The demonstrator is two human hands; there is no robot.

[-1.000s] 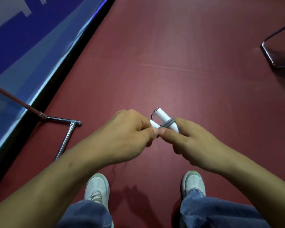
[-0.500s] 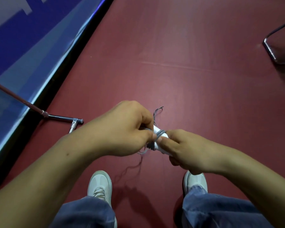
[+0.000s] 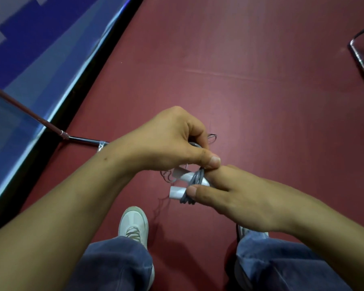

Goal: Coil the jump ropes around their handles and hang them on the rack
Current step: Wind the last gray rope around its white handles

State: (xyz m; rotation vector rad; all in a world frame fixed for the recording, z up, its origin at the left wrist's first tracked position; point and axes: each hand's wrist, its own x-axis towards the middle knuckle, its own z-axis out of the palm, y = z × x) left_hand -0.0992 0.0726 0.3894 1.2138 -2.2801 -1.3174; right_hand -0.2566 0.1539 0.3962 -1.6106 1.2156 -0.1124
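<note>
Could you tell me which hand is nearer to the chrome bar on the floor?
Left. The left hand is just right of the chrome bar; the right hand lies farther right.

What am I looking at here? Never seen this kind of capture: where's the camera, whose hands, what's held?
There is no robot here: a person works with bare hands. The single view comes from a wide-angle camera worn on their head and looking down, so you see both forearms, jeans and a white shoe.

The right hand grips two white handles side by side, its thumb pressing turns of grey cord wound round them. The left hand pinches the cord just above the handles, and loose cord shows around it.

Underneath is a red floor. A blue panel runs along the left, with a thin metal bar beside it. Part of a dark metal frame shows at the upper right.
</note>
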